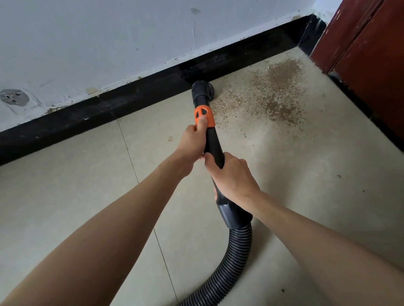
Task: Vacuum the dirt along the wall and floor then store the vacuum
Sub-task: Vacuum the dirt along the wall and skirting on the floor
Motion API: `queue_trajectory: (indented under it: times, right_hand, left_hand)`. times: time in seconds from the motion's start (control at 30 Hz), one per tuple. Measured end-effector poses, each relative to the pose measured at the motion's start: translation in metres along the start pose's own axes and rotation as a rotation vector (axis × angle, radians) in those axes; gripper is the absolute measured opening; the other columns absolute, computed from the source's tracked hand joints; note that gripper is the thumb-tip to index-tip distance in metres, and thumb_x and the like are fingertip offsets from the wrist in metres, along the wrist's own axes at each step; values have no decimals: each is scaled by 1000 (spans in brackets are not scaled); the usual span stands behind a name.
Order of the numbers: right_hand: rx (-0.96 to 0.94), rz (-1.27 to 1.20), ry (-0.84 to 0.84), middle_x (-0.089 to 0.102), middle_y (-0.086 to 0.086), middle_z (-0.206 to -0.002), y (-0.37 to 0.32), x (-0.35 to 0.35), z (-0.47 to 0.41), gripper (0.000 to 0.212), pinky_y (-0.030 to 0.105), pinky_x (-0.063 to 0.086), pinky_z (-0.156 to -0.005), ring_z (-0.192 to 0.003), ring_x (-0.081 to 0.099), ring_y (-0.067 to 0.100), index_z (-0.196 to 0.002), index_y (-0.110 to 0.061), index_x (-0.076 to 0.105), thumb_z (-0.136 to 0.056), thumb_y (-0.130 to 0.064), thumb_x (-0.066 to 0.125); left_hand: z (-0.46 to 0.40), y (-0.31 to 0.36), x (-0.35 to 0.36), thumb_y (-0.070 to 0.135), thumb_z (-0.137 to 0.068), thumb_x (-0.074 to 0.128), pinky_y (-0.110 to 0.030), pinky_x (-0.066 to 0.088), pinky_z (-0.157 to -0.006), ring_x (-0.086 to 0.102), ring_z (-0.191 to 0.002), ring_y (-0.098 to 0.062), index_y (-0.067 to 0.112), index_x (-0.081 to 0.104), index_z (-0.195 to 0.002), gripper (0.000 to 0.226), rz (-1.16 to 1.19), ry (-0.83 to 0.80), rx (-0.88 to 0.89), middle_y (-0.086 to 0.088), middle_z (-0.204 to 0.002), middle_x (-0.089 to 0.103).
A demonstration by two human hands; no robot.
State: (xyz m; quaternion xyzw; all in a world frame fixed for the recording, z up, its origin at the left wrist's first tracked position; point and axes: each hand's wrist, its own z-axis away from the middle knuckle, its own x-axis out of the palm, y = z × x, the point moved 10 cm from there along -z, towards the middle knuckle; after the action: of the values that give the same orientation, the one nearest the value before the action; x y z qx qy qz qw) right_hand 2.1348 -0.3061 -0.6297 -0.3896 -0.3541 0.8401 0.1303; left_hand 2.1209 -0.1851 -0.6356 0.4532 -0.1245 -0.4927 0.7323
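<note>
A black vacuum wand with an orange collar points away from me toward the wall. Its round nozzle sits on the floor against the black baseboard. My left hand grips the wand just below the collar, thumb on the orange part. My right hand grips the wand's lower handle. A ribbed black hose curves from the handle down to the bottom edge. Brown dirt lies scattered on the floor right of the nozzle. The vacuum body is out of view.
A white wall with a grey patched spot rises behind the baseboard. A dark red door or cabinet stands at the right, forming a corner. Beige floor tiles spread to the left and near me.
</note>
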Motion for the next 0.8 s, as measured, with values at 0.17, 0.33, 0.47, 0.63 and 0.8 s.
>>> queue_trajectory:
  times: [0.17, 0.33, 0.47, 0.63, 0.8]
  right_hand:
    - [0, 6, -6, 62, 7, -81, 3, -2, 14, 46, 36, 51, -65, -74, 65, 27, -90, -12, 54, -93, -56, 41]
    - [-17, 19, -21, 59, 4, -77, 2, -4, 28, 45, 33, 47, -62, -72, 63, 25, -91, -12, 54, -94, -55, 40]
    - [-9, 27, -22, 59, 4, -78, 5, -6, 37, 46, 33, 48, -64, -74, 63, 25, -91, -11, 54, -94, -56, 40]
    - [2, 18, -19, 60, 4, -78, 10, -9, 44, 46, 33, 49, -65, -74, 64, 24, -90, -12, 53, -94, -56, 39]
    - [7, 23, -26, 60, 5, -79, 17, -9, 54, 47, 33, 49, -64, -74, 64, 25, -90, -12, 53, -93, -57, 39]
  left_hand:
    - [14, -4, 3, 49, -100, 22, -23, 41, -59, 53, -78, -11, 11, 44, -117, 47, 3, -18, -8, -4, -93, 55]
    - [25, -9, 5, 51, -99, 23, -24, 45, -62, 56, -93, -20, 12, 45, -114, 48, 4, -61, -32, -14, -113, 58]
    - [34, -11, 8, 52, -99, 23, -24, 46, -62, 57, -98, -22, 9, 47, -119, 53, -10, -81, -50, -16, -118, 58]
    - [42, -9, 15, 51, -99, 23, -22, 45, -61, 56, -97, -21, 10, 46, -121, 53, -30, -98, -51, -14, -115, 58]
    - [52, -14, 18, 51, -99, 23, -24, 48, -65, 56, -95, -21, 8, 47, -121, 54, -42, -116, -55, -14, -110, 57]
